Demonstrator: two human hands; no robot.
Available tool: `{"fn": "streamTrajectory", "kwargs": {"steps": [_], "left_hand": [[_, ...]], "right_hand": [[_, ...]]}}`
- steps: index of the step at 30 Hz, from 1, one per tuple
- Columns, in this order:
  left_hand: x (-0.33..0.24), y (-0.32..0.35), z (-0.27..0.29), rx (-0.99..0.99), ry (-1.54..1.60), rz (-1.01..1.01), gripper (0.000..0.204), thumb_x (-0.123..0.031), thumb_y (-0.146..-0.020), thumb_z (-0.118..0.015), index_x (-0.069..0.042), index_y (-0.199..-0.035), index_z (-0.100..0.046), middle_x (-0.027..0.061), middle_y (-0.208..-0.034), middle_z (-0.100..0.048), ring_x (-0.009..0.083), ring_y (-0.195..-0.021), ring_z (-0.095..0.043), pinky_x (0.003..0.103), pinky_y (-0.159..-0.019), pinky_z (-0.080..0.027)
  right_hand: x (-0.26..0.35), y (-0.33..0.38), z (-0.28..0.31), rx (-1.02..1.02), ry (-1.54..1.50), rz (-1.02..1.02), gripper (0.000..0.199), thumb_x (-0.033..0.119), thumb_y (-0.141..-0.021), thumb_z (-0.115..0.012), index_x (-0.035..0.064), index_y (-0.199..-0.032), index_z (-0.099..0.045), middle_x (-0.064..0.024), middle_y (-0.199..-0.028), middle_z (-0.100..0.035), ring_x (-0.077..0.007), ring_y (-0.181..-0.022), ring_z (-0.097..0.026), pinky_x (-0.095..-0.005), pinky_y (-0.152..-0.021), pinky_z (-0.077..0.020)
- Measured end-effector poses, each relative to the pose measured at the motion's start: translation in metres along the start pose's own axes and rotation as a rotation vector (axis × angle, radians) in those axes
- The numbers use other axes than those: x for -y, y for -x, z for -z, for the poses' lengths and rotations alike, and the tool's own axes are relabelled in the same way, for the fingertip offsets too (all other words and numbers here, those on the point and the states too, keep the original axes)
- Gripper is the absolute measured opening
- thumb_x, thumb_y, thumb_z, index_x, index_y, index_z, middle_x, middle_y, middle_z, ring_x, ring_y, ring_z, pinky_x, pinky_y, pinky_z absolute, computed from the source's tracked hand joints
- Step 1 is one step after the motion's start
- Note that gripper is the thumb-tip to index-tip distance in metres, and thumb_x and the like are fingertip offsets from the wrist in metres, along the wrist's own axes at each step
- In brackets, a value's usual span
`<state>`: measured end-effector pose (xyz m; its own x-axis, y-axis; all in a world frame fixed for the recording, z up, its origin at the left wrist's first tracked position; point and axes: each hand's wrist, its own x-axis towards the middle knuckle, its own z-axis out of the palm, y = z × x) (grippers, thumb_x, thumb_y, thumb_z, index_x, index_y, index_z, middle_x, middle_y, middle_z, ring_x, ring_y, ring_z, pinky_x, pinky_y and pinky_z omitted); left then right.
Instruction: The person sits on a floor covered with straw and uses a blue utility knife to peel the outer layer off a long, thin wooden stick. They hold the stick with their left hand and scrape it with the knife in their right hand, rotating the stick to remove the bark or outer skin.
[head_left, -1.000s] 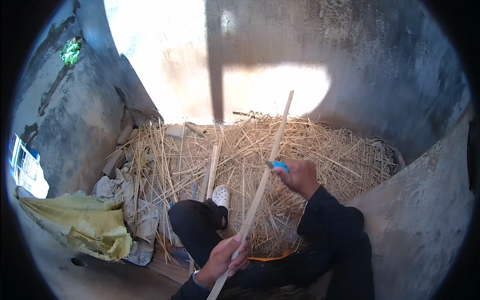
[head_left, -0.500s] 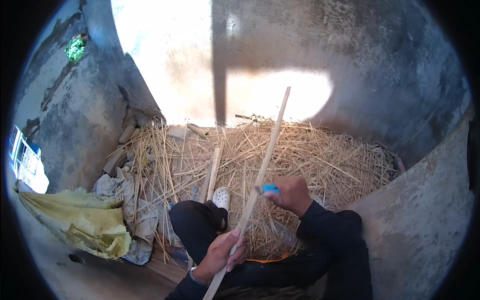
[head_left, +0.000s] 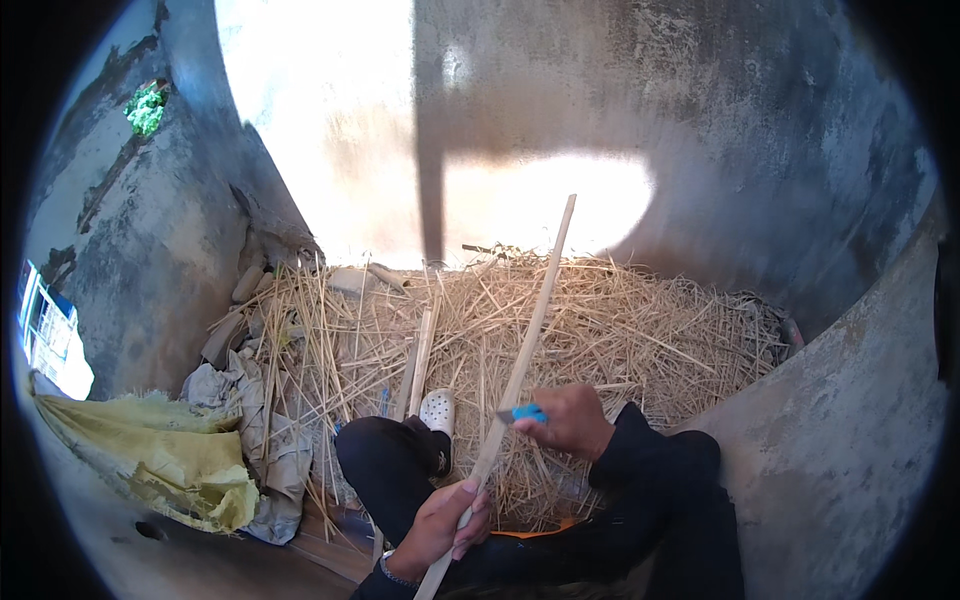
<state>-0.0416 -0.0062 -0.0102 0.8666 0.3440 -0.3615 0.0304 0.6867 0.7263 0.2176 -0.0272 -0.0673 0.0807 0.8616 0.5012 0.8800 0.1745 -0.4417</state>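
A long pale strip of wood or bamboo [head_left: 534,325] slants up and away from my lap, its far end rising before the wall. Near its lower end, my left hand [head_left: 447,520] is closed around it. My right hand [head_left: 572,420] is a fist around a blue-handled knife [head_left: 528,412], whose short dark blade lies against the strip, partway up from my left hand. Most of the knife's handle is hidden inside my fingers.
Loose shavings and straw-like strips [head_left: 640,335] cover the ground ahead. Two more flat strips [head_left: 422,360] lean near my white clog [head_left: 437,411]. A torn yellow sack [head_left: 160,455] lies at left. A concrete wall [head_left: 700,120] closes the back, and another surface [head_left: 830,430] the right.
My right hand and the knife have moved down along the strip, toward my left hand. My left hand keeps its hold on the strip, and the whole view has shifted slightly.
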Motion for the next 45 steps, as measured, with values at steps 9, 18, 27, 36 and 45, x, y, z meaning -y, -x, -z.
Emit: {"fn": "streamTrajectory", "kwargs": {"steps": [9,18,27,36,45], "left_hand": [[0.0,0.005,-0.002,0.009,0.004,0.007,0.036,-0.037,-0.106,-0.031,-0.01,-0.085,-0.042,-0.0029,-0.051,-0.039,0.0082,-0.035,-0.035,0.02,-0.045,-0.033],[0.001,0.005,-0.006,-0.014,-0.018,0.035,0.035,-0.037,-0.106,-0.032,-0.01,-0.086,-0.043,-0.0034,-0.051,-0.038,0.0077,-0.035,-0.035,0.02,-0.045,-0.033],[0.007,0.011,-0.003,-0.013,0.065,0.071,0.034,-0.037,-0.105,-0.033,-0.01,-0.087,-0.042,-0.003,-0.051,-0.037,0.0081,-0.035,-0.033,0.021,-0.047,-0.033],[0.002,0.01,-0.01,-0.011,0.059,0.104,0.036,-0.038,-0.105,-0.032,-0.011,-0.084,-0.041,-0.0042,-0.048,-0.036,0.0079,-0.035,-0.033,0.022,-0.049,-0.033],[0.02,0.04,-0.027,0.04,0.075,0.326,0.032,-0.035,-0.105,-0.034,-0.01,-0.086,-0.042,-0.0033,-0.051,-0.038,0.0069,-0.036,-0.032,0.021,-0.047,-0.032]], "right_hand": [[0.011,0.004,0.004,0.04,-0.009,0.086,0.065,0.066,-0.089,-0.048,0.009,-0.059,-0.053,-0.0106,-0.051,-0.053,-0.0291,-0.046,-0.058,-0.0395,-0.044,-0.0445],[0.0,-0.002,0.009,-0.01,0.044,0.079,0.066,0.069,-0.089,-0.045,0.0103,-0.061,-0.053,-0.0091,-0.05,-0.052,-0.0286,-0.044,-0.057,-0.0389,-0.043,-0.0434],[-0.038,-0.015,-0.001,-0.117,0.117,0.014,0.067,0.071,-0.089,-0.042,0.0111,-0.061,-0.052,-0.0085,-0.048,-0.05,-0.0276,-0.042,-0.055,-0.0384,-0.041,-0.0421],[-0.09,-0.04,0.011,-0.199,0.257,-0.081,0.065,0.069,-0.09,-0.043,0.0122,-0.061,-0.053,-0.0078,-0.05,-0.051,-0.0271,-0.043,-0.054,-0.0398,-0.042,-0.041],[-0.236,-0.033,0.069,-0.365,0.308,-0.555,0.079,0.068,-0.095,-0.028,-0.0013,-0.074,-0.059,-0.0238,-0.067,-0.058,-0.0448,-0.068,-0.058,-0.0532,-0.064,-0.0434]]}}
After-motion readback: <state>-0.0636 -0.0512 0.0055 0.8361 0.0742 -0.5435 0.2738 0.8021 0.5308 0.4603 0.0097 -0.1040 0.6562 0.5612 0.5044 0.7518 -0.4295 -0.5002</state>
